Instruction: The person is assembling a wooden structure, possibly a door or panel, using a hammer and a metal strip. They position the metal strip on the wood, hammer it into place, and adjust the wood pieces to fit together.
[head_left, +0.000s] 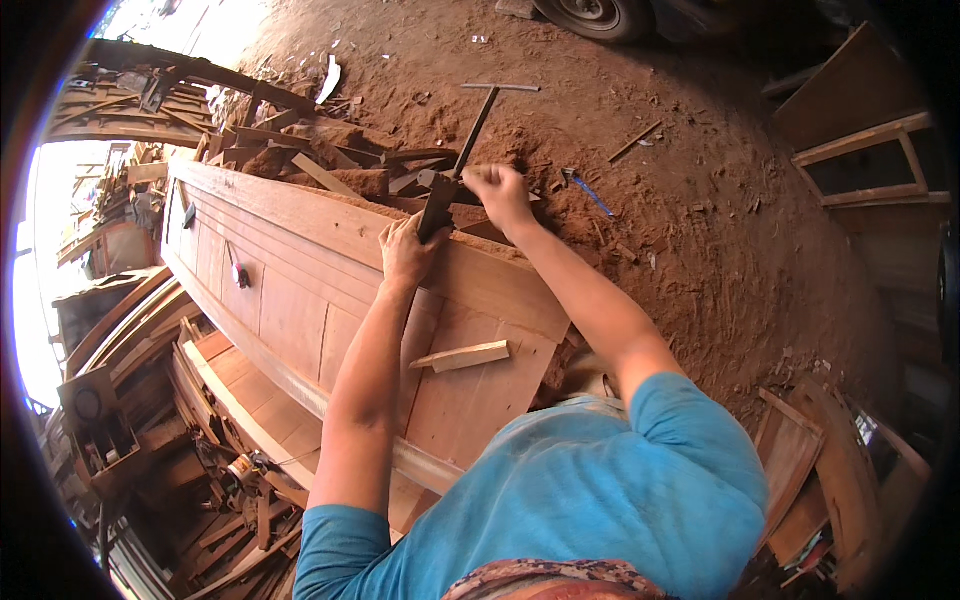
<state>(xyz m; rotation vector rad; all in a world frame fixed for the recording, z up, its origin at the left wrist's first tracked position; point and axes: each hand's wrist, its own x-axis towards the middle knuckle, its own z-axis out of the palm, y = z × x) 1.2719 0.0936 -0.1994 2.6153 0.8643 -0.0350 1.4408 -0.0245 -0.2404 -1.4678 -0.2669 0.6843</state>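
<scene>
My left hand (405,250) is closed round a dark, flat, block-like piece (437,208), which stands across the far edge of a long wooden panel (290,290). Just beyond it, a thin dark rod (477,130) slants away to a grey crossbar (505,87), making a T shape. My right hand (500,195) is curled shut beside the rod's near end; whatever lies inside its fingers is hidden. On the panel, close to my left forearm, rests a pale wedge-shaped offcut (462,357). A small red-and-white item (240,275) lies farther left on the panel.
Scrap wood (340,175) and reddish sawdust are heaped along the panel's far side. A blue-handled tool (590,193) lies on the dirt floor (720,200). More timber (250,530) is piled at left, wooden frames (880,165) stand at right, and a vehicle wheel (595,15) shows at the top.
</scene>
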